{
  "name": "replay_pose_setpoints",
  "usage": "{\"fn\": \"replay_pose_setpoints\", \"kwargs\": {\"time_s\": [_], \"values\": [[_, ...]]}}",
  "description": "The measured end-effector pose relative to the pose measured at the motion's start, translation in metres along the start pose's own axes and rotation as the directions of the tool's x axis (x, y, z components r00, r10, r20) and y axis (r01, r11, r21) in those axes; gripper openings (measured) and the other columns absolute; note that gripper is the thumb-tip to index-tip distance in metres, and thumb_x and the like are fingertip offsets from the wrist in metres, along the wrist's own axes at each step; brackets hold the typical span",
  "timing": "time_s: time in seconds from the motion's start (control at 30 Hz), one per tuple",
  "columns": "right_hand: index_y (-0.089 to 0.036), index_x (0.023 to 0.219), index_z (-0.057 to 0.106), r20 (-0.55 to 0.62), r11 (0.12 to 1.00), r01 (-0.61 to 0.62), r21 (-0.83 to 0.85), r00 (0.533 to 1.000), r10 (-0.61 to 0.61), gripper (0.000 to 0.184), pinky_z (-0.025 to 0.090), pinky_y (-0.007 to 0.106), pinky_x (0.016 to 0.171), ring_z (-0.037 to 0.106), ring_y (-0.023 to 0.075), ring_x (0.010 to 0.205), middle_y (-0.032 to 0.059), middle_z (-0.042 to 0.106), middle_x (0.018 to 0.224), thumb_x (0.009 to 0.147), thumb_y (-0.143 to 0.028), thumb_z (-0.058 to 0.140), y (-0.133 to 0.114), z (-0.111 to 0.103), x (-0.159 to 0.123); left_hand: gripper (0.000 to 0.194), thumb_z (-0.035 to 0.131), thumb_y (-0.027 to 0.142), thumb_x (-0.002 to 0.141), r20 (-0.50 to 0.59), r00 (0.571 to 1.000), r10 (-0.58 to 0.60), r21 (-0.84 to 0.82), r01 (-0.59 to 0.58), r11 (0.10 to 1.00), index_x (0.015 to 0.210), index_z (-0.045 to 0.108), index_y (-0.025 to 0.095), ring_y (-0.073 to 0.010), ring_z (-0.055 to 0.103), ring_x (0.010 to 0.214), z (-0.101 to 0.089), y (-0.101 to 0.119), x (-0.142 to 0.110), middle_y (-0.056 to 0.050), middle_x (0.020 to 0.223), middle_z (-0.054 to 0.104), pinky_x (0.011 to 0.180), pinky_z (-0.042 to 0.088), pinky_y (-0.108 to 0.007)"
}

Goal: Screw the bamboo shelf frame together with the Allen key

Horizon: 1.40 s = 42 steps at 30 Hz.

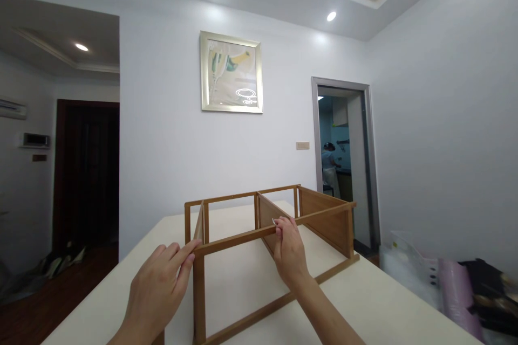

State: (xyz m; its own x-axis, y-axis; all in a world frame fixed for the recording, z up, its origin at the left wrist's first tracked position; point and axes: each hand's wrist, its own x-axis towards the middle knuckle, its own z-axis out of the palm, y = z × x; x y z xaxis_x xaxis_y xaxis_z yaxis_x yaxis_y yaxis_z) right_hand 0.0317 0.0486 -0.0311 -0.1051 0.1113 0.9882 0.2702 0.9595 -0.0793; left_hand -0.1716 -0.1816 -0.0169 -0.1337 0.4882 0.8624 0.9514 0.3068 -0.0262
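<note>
A brown wooden shelf rack (237, 237) lies on its side on a cream table, its boards standing upright between the rails. My left hand (159, 283) grips the rack's near left corner, with fingers on top and the thumb against the side. My right hand (290, 250) is closed at the upper front rail, by the middle board (269, 211). A small thin silvery piece (274, 221) pokes out from its fingertips; most of it is hidden, so its kind cannot be made out.
The cream table (115, 294) spreads under the rack. Plastic-wrapped bundles and a pink roll (455, 285) lie on the right. Beyond the doorway (343, 172) a person (329, 164) stands in another room. A framed picture (231, 73) hangs on the wall; a dark door (91, 172) is at left.
</note>
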Motion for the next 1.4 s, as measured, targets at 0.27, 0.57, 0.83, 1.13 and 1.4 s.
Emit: {"fn": "replay_pose_setpoints", "kwargs": {"time_s": [0.27, 0.57, 0.83, 1.13, 1.4], "values": [[-0.022, 0.103, 0.051, -0.014, 0.999, -0.038, 0.028, 0.999, 0.039, 0.017, 0.045, 0.054, 0.104, 0.062, 0.0199, 0.09, 0.0048, 0.063, 0.092, 0.099, -0.014, 0.037, -0.016, -0.009, 0.002, 0.033, 0.043, 0.036, 0.097, 0.02, 1.0, 0.017, -0.07, -0.015, 0.997, 0.123, 0.063, 0.031, -0.0193, 0.057, 0.084, 0.009, -0.019, 0.002, -0.001, 0.088, 0.066, 0.075, 0.045, -0.032], [-0.021, 0.112, 0.053, -0.043, 0.999, 0.003, 0.046, 0.999, -0.001, 0.022, 0.044, 0.059, 0.105, 0.065, 0.0232, 0.101, 0.0082, 0.067, 0.1, 0.098, -0.014, 0.038, -0.009, -0.007, -0.004, 0.033, 0.042, 0.036, 0.097, 0.046, 0.999, -0.025, -0.083, 0.028, 0.996, 0.12, 0.065, 0.03, -0.0204, 0.056, 0.083, 0.005, -0.014, 0.002, -0.001, 0.085, 0.065, 0.074, 0.045, -0.033], [-0.02, 0.113, 0.057, -0.07, 0.997, 0.06, 0.051, 0.996, -0.056, 0.023, 0.043, 0.06, 0.105, 0.059, 0.0273, 0.116, 0.0119, 0.066, 0.112, 0.097, -0.012, 0.042, -0.015, 0.0, 0.003, 0.032, 0.044, 0.028, 0.096, -0.042, 0.999, 0.001, -0.027, -0.002, 1.0, 0.122, 0.063, 0.028, -0.0202, 0.055, 0.078, -0.008, 0.004, -0.001, -0.002, 0.082, 0.064, 0.073, 0.043, -0.034], [-0.02, 0.106, 0.061, 0.028, 0.928, 0.2, 0.314, 0.975, -0.22, 0.022, 0.047, 0.033, 0.066, 0.055, 0.0181, 0.075, 0.0054, 0.06, 0.083, 0.094, -0.009, 0.046, -0.14, 0.025, 0.011, 0.023, 0.05, 0.025, 0.094, -0.234, 0.969, -0.077, -0.236, 0.021, 0.972, 0.115, 0.059, 0.023, -0.0235, 0.057, 0.096, 0.005, -0.004, -0.015, -0.007, 0.1, 0.062, 0.087, 0.048, -0.042], [-0.02, 0.099, 0.06, 0.026, 0.919, 0.193, 0.344, 0.976, -0.214, 0.019, 0.042, 0.036, 0.068, 0.051, 0.0195, 0.076, 0.0057, 0.059, 0.083, 0.092, -0.009, 0.046, -0.148, 0.046, 0.017, 0.016, 0.055, 0.029, 0.092, -0.258, 0.961, -0.103, -0.188, 0.054, 0.981, 0.106, 0.054, 0.022, -0.0239, 0.055, 0.089, 0.016, -0.003, -0.008, -0.007, 0.091, 0.06, 0.08, 0.047, -0.041]]}}
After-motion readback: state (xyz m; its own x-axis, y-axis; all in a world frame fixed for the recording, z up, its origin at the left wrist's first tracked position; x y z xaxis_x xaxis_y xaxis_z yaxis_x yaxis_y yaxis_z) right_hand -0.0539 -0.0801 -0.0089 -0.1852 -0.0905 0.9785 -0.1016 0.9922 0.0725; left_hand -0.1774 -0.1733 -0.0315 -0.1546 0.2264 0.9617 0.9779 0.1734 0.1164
